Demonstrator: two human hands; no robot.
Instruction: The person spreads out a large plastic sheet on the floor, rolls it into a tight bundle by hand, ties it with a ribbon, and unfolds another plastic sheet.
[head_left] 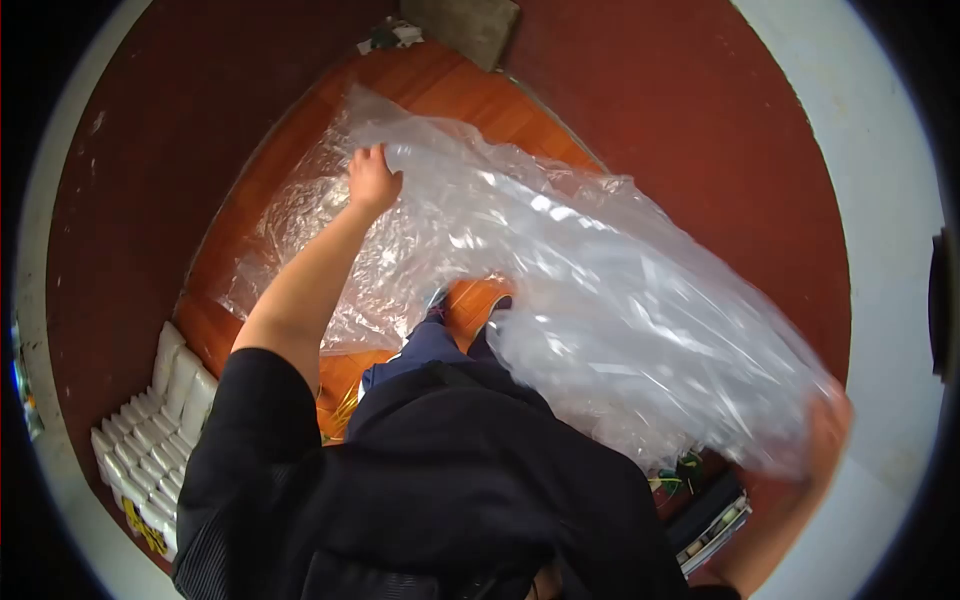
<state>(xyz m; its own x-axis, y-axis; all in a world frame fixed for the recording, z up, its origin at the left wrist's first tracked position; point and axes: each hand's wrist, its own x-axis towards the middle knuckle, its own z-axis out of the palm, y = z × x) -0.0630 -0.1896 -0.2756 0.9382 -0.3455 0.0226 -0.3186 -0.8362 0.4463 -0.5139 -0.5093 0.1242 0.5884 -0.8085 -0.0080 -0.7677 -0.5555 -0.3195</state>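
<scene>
A large sheet of clear plastic film (pixel 600 270) stretches between my two hands, crumpled and shiny. My left hand (pixel 373 180) has its fingers closed on the sheet's upper left part, in front of me. Out at the far right, my right hand (pixel 828 425) grips the other end, smeared by motion, its fingertips partly hidden by the film. More crinkled film (pixel 370 280) spreads over the floor on the left and around my feet. The right part of the sheet hangs raised and billowing.
Red-brown walls (pixel 700 110) close in on both sides of the orange wood floor (pixel 440 75). White wrapped packs (pixel 150 450) are stacked at the lower left. A grey board (pixel 460 28) stands at the back. Dark shelf-like items (pixel 710 520) lie at the lower right.
</scene>
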